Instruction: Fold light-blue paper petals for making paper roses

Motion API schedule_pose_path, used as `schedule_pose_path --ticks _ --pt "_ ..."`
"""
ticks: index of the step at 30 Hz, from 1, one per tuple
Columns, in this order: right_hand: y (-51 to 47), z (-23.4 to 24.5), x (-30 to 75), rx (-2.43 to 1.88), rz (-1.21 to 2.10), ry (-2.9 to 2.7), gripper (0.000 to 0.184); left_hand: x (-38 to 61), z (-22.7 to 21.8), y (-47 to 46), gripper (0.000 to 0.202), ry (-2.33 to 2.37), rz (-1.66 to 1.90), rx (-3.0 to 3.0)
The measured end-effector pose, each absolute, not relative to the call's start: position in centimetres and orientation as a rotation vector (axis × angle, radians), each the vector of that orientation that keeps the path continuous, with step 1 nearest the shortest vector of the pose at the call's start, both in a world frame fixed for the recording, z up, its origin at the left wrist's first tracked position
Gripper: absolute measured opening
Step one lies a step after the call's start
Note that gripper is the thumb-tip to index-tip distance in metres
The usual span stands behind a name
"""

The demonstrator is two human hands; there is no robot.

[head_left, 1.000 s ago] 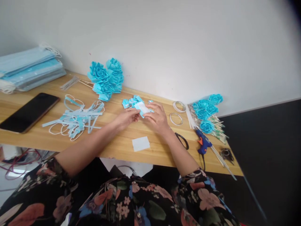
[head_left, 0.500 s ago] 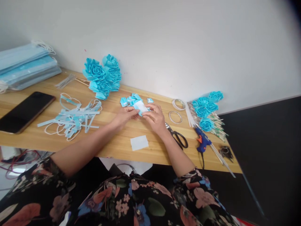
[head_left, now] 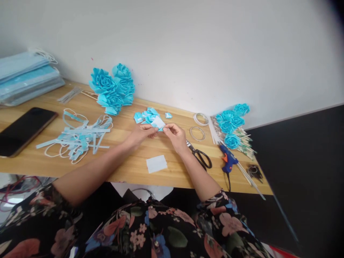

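Note:
Between the fingertips of both hands is a small piece of fabric (head_left: 158,122), pale on its upper face with blue at the edge. My left hand (head_left: 142,134) pinches its left side and my right hand (head_left: 176,137) pinches its right corner. Just behind it lies a small heap of folded blue petals (head_left: 148,114), partly covered by the held piece. One loose petal (head_left: 168,115) sits to the right of the heap. Nearer to me, a pale rectangular sheet (head_left: 156,164) lies flat on the wooden table (head_left: 131,165).
At left are a phone (head_left: 27,130), stacked face masks (head_left: 27,77) and cut mask strips (head_left: 80,138). Blue fabric roses (head_left: 111,87) stand behind. Scissors (head_left: 201,157), tape rolls (head_left: 197,133), a glue gun (head_left: 228,160) and more roses (head_left: 231,122) lie right.
The held piece has turned so a corner points to the right, and my right-hand fingers have shifted to that corner. The whole view has slid slightly.

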State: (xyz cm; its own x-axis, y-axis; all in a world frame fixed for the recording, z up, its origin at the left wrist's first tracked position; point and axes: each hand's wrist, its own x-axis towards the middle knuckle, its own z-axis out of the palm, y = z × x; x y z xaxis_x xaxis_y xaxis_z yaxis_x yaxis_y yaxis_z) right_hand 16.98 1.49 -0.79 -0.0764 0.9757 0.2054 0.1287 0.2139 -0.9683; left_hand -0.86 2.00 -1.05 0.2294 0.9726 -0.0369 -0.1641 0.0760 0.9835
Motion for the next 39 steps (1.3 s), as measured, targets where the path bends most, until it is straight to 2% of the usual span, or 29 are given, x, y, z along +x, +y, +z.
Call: schedule_pose_path --ticks 7,13,22,34,39 --pt "1.5 -1.0 17.0 -1.133 1.004 -1.424 0.026 -0.9 -0.9 2.0 0.035 0.96 1.038 1.18" --pt "1.3 -0.5 16.8 -1.086 1.033 -1.415 0.038 -0.8 -0.3 1.8 0.04 1.009 1.001 1.244" --pt "1.2 -0.9 16.8 -1.108 1.009 -1.49 0.042 -0.9 -0.9 2.1 0.034 1.078 1.008 1.352" --pt "0.7 0.2 16.8 -1.04 1.02 -1.514 0.036 -0.9 -0.2 2.0 0.035 1.144 0.989 1.409" --pt "0.9 -0.3 16.9 -1.106 0.928 -1.56 0.027 -0.9 -0.4 2.1 0.036 1.161 1.027 1.431"
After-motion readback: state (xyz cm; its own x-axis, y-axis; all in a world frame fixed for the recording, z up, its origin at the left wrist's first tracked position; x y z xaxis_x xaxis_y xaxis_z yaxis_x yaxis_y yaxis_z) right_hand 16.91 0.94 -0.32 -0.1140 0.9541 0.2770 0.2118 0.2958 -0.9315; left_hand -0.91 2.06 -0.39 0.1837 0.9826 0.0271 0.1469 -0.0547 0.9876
